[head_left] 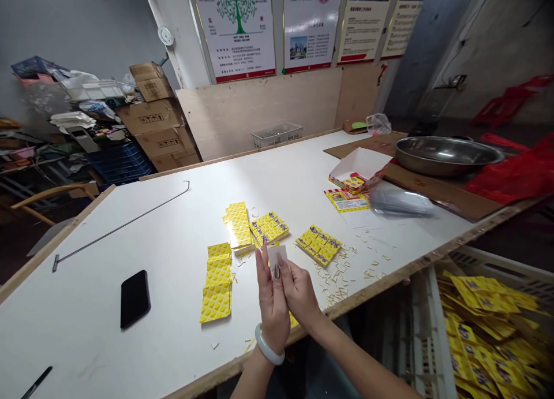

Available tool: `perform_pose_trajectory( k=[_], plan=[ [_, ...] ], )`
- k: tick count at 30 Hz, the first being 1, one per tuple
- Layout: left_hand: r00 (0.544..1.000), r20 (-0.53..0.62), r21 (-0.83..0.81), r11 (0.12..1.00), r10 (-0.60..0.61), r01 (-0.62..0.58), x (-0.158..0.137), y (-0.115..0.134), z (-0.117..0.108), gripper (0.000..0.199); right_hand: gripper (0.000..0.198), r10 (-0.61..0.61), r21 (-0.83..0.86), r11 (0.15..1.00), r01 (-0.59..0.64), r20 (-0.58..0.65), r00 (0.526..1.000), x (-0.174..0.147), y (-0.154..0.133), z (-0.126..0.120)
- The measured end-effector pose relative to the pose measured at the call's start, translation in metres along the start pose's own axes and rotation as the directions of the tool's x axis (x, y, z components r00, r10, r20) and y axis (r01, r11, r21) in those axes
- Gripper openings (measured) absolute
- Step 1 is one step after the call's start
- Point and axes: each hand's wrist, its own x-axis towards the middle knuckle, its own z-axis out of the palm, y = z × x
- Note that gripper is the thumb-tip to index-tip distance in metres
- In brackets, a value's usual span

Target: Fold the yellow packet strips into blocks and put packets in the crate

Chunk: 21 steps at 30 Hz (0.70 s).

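Observation:
In front of me, near the table's front edge, my hands are pressed together around a small white card (pixel 277 256); whether it is one card or a stack, I cannot tell. My left hand (pixel 273 309), with a pale bangle at the wrist, lies along the card's left side, fingers straight. The fingers and thumb of my right hand (pixel 299 289) close on it from the right. Just beyond are a stack of yellow patterned cards (pixel 269 228) and yellow patterned sheets (pixel 237 223). More yellow sheets (pixel 217 283) lie to the left, and another card stack (pixel 319 244) to the right.
Thin paper offcuts (pixel 340 278) litter the table on the right. Beyond them stand an open box (pixel 359 171), plastic sleeves (pixel 400 201) and a metal basin (pixel 448 155). Leftward lie a phone (pixel 135 299) and a thin metal rod (pixel 125 219). A crate (pixel 426 335) stands at lower right.

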Motion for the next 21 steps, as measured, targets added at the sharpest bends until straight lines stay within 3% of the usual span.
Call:
perform_pose_trajectory(
  k=[4,6,8,11,17,19,21],
  plan=[
    [1.0,-0.029,-0.022,1.0,-0.009,0.009,-0.004,-0.001,0.0,0.05,0.024,-0.027,-0.116,0.993,0.012,-0.125,0.992,-0.002,0.009,-0.001],
    [0.999,-0.05,-0.022,1.0,-0.015,0.014,-0.004,-0.003,0.0,0.05,0.029,-0.018,-0.112,0.994,-0.002,-0.176,0.984,0.0,0.011,-0.002],
    [0.998,-0.057,-0.028,1.0,-0.009,0.008,-0.004,-0.006,0.002,0.049,0.034,-0.006,-0.082,0.997,-0.003,-0.114,0.993,0.0,0.012,-0.004],
    [0.999,-0.029,-0.035,0.999,0.028,-0.029,-0.009,-0.009,0.005,0.044,0.023,0.026,-0.011,1.0,-0.026,-0.002,1.0,-0.003,0.014,-0.006],
    [0.974,0.216,0.073,0.994,0.062,-0.08,-0.002,-0.019,-0.007,0.048,0.024,0.112,0.166,0.982,-0.088,-0.143,0.983,-0.013,0.036,-0.022],
    [0.945,0.316,0.21,0.966,0.08,-0.153,0.017,-0.034,-0.025,0.047,0.026,0.116,0.11,0.988,-0.104,-0.115,0.987,-0.006,0.047,-0.033],
    [0.924,0.37,0.436,0.86,0.099,-0.266,0.038,-0.056,-0.048,0.043,0.03,0.091,0.006,0.996,-0.091,-0.074,0.993,0.005,0.059,-0.042]
  ],
)
